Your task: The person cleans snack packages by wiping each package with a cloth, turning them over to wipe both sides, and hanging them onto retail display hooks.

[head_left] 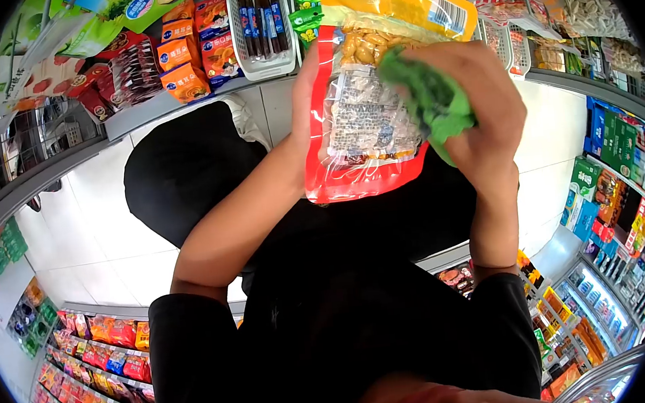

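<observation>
A sealed snack package (397, 172) with a yellow top, red border and clear window is held up in front of me, its barcode at the upper right. My left hand (306, 115) supports it at the left edge, its fingers mostly hidden behind the pack. My right hand (486, 103) is closed around a crumpled green cloth (440, 103), which lies against the right side of the package's front. Through the window show light brown pieces of food and a panel of small print too fine to read.
Ahead is a shelf with a white basket (269, 69) of dark stick packs, orange snack packets (184, 81) and bagged goods (590, 13). More stocked shelves (104, 374) stand behind at left, and boxed goods (616, 137) at right. White floor tiles (102, 221) surround my legs.
</observation>
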Available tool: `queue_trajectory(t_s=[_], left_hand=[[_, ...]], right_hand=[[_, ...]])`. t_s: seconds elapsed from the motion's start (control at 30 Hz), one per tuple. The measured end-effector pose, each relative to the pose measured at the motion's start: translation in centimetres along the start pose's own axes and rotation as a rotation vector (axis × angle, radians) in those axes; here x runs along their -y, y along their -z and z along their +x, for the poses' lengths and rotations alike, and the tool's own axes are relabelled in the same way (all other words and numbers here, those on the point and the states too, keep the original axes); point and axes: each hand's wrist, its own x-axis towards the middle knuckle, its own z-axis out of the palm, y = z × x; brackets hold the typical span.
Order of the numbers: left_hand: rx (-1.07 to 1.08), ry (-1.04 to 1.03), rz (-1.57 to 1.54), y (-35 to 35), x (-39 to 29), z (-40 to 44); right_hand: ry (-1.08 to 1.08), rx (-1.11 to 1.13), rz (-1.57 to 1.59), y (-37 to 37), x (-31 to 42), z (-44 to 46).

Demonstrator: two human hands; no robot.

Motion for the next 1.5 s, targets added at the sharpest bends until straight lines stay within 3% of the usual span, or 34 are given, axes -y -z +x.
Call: queue_trajectory(t_s=[0.07,0.17,0.2,0.27,0.37,0.53,0.67,0.73,0.83,0.9,0.93,1.0,1.03,1.07,1.2,1.33,1.37,1.5], left_hand=[[0.019,0.004,0.039,0.2,0.0,0.0],[0.136,0.019,-0.018,1.2,0.1,0.2],[-0.063,-0.005,0.097,-0.1,0.4,0.1],[-0.359,0.011,0.211,-1.1,0.6,0.1],[-0.228,0.063,0.038,0.3,1.4,-0.4],[-0.013,-0.265,0.346,4.5,4.8,2.4],[0.115,-0.483,0.54,8.5,4.5,4.7],[0.171,-0.571,0.56,10.0,5.3,5.2],[0.241,-0.66,0.526,11.4,6.2,5.8],[0.284,-0.573,0.319,15.6,5.7,9.4],[0.228,-0.561,0.394,14.9,4.3,9.0],[0.136,-0.537,0.559,12.6,2.1,7.8],[0.099,-0.526,0.651,11.3,1.3,7.1],[0.064,-0.513,0.741,10.0,0.5,6.3],[0.347,-0.445,0.369,7.5,-0.1,4.9],[0.506,-0.409,0.13,4.1,0.0,3.1],[0.493,-0.486,0.17,4.5,-0.4,3.2],[0.786,-0.282,-0.05,3.3,-2.1,2.2]], right_hand=[[0.045,0.095,0.048,0.0,0.2,0.2],[0.002,-0.044,0.05,-0.6,0.6,0.8],[0.0,-0.103,0.039,-0.7,0.6,1.0],[-0.019,0.009,0.046,-0.6,1.1,1.4],[-0.001,0.06,0.042,-0.2,2.1,1.3],[0.062,0.222,0.141,-0.3,5.0,1.0],[0.225,0.127,0.132,-2.0,4.1,0.6],[0.154,0.318,0.205,-1.3,4.3,-0.3],[0.218,0.278,0.251,-1.9,4.1,-1.0],[0.356,0.354,0.241,-3.2,0.5,-1.6],[0.566,0.4,0.242,-4.8,-3.3,-2.7],[0.47,0.402,0.201,-3.3,-0.1,-1.9],[0.347,0.981,0.045,-4.4,-3.8,0.4],[0.295,0.888,0.057,-3.2,-3.0,1.2],[0.037,0.408,0.177,0.0,-0.5,1.2],[-0.232,0.183,0.293,0.8,-0.9,0.8],[-0.281,0.14,0.321,0.9,-1.0,0.5],[-0.433,-0.011,0.405,1.1,-1.5,-1.0]])
